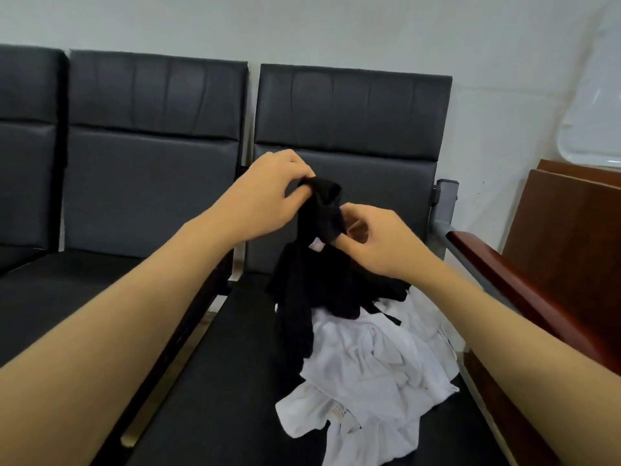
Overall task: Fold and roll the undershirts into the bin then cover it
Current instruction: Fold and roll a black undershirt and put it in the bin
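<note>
A black undershirt [312, 284] hangs in the air above the right-hand seat, its lower part draping onto a heap of white undershirts [369, 361]. My left hand [268, 193] pinches the shirt's top edge. My right hand [376, 240] grips a bunched part of the same black shirt just below and to the right. A small white label shows between the two hands. No bin or lid is in view.
A row of black padded seats [151, 183] runs along a white wall. A grey metal frame with a dark wooden armrest [524, 290] bounds the right seat. Brown wooden boards [571, 223] lean at the far right. The middle seat lies bare to the left.
</note>
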`<action>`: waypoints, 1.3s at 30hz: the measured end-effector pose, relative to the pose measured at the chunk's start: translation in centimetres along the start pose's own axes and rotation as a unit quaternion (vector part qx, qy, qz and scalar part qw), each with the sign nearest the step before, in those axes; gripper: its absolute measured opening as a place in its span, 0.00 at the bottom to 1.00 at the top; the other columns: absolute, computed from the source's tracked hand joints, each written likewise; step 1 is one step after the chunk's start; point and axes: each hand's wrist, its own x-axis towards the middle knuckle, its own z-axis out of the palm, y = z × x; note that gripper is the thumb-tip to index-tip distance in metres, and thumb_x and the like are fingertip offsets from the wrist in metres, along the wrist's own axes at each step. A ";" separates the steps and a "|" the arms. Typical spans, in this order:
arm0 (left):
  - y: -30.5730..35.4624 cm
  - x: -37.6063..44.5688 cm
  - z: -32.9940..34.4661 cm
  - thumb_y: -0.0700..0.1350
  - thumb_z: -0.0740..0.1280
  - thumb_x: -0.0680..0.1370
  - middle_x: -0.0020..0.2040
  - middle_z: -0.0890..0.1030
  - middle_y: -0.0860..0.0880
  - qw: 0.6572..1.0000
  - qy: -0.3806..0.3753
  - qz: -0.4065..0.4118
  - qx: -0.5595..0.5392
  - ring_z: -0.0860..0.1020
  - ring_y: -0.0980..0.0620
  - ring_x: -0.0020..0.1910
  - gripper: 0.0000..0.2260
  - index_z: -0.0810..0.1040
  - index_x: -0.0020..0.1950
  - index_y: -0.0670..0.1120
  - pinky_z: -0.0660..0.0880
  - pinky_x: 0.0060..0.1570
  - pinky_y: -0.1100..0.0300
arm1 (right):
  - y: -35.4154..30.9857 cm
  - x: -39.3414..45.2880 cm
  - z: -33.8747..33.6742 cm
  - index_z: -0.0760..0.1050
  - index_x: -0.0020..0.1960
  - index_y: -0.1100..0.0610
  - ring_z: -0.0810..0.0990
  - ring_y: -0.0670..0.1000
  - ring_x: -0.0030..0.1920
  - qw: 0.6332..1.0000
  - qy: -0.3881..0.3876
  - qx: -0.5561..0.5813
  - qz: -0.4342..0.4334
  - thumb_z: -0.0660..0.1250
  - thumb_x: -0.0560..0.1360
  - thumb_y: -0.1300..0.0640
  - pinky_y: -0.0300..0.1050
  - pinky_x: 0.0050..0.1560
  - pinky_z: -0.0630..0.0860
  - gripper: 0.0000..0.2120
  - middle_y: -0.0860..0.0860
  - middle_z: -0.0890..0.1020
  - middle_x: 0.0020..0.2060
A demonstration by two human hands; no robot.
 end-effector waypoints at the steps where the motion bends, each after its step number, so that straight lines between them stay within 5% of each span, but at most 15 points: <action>1: 0.4 0.2 -0.7 0.42 0.66 0.82 0.54 0.80 0.47 1.000 -0.007 0.004 0.008 0.78 0.48 0.53 0.07 0.84 0.53 0.45 0.76 0.57 0.50 | -0.3 0.3 -0.4 0.81 0.54 0.49 0.81 0.42 0.43 0.999 0.051 0.006 -0.009 0.69 0.80 0.51 0.43 0.48 0.78 0.04 0.43 0.83 0.44; 3: 0.9 0.4 -1.7 0.42 0.65 0.83 0.52 0.79 0.46 1.000 -0.012 -0.001 0.018 0.78 0.48 0.50 0.08 0.83 0.50 0.43 0.77 0.53 0.49 | -1.2 1.1 -1.8 0.82 0.50 0.51 0.80 0.43 0.41 0.993 0.116 0.008 -0.020 0.67 0.81 0.57 0.42 0.47 0.76 0.05 0.44 0.83 0.41; 7: 0.6 0.3 -3.7 0.44 0.62 0.84 0.47 0.79 0.46 0.999 0.031 -0.040 0.017 0.77 0.49 0.46 0.10 0.80 0.49 0.41 0.73 0.47 0.52 | -3.7 2.8 -5.1 0.78 0.45 0.49 0.76 0.41 0.34 0.995 0.094 0.006 -0.019 0.62 0.83 0.56 0.34 0.37 0.67 0.10 0.44 0.80 0.35; 12: 0.9 0.1 -5.9 0.49 0.67 0.83 0.52 0.80 0.55 0.993 0.085 -0.073 -0.047 0.79 0.58 0.52 0.07 0.81 0.58 0.50 0.74 0.47 0.68 | -6.1 5.0 -8.3 0.75 0.43 0.60 0.72 0.52 0.34 0.998 0.047 0.048 -0.001 0.59 0.85 0.49 0.50 0.39 0.69 0.18 0.58 0.78 0.37; 14: 1.2 0.0 -5.7 0.51 0.70 0.81 0.55 0.80 0.59 0.994 0.068 -0.050 -0.073 0.79 0.59 0.55 0.10 0.79 0.62 0.56 0.78 0.50 0.63 | -6.4 5.3 -8.7 0.73 0.41 0.61 0.69 0.49 0.33 0.995 0.070 0.068 0.005 0.60 0.84 0.50 0.48 0.38 0.66 0.18 0.57 0.74 0.33; 20: 1.9 0.2 -2.7 0.51 0.71 0.80 0.49 0.80 0.59 0.995 0.032 -0.066 -0.074 0.80 0.59 0.50 0.02 0.81 0.48 0.55 0.79 0.50 0.59 | -5.3 4.3 -6.3 0.79 0.43 0.56 0.69 0.45 0.32 0.989 0.056 0.128 0.050 0.59 0.84 0.54 0.45 0.39 0.67 0.15 0.47 0.73 0.30; 24: 1.9 0.2 -2.2 0.48 0.69 0.82 0.48 0.83 0.59 0.986 0.027 -0.089 -0.136 0.81 0.60 0.49 0.02 0.81 0.51 0.55 0.73 0.48 0.67 | -4.1 4.4 -6.2 0.76 0.41 0.60 0.72 0.50 0.37 0.978 0.037 0.190 0.073 0.60 0.83 0.53 0.51 0.44 0.70 0.16 0.53 0.75 0.34; 28: 2.4 0.6 -2.7 0.49 0.67 0.83 0.53 0.84 0.60 0.970 -0.040 -0.122 -0.204 0.82 0.58 0.53 0.08 0.81 0.60 0.58 0.81 0.54 0.58 | -3.4 4.0 -6.2 0.81 0.41 0.54 0.74 0.49 0.37 0.981 0.010 0.182 0.064 0.62 0.83 0.50 0.50 0.45 0.71 0.16 0.53 0.77 0.35; 33: 3.1 0.8 -2.0 0.55 0.72 0.80 0.43 0.85 0.58 0.983 -0.039 -0.102 -0.149 0.83 0.55 0.42 0.04 0.84 0.51 0.57 0.77 0.46 0.60 | -3.0 3.5 -6.3 0.82 0.46 0.58 0.74 0.50 0.37 0.985 -0.002 0.165 0.054 0.62 0.83 0.48 0.49 0.46 0.71 0.16 0.63 0.80 0.39; 36: 2.2 0.9 -2.1 0.49 0.72 0.79 0.34 0.81 0.60 0.990 0.022 -0.112 -0.086 0.77 0.61 0.32 0.04 0.83 0.45 0.55 0.69 0.39 0.67 | -2.8 3.0 -6.9 0.82 0.45 0.55 0.77 0.45 0.36 0.983 -0.021 0.175 0.051 0.64 0.84 0.48 0.41 0.48 0.71 0.15 0.58 0.82 0.36; 39: 0.7 0.6 -3.5 0.47 0.72 0.79 0.38 0.83 0.55 0.985 0.076 -0.137 -0.073 0.76 0.61 0.32 0.03 0.84 0.47 0.54 0.71 0.39 0.63 | -2.7 2.1 -8.0 0.84 0.49 0.51 0.80 0.40 0.38 0.981 -0.080 0.170 0.050 0.67 0.82 0.46 0.33 0.47 0.72 0.12 0.45 0.86 0.40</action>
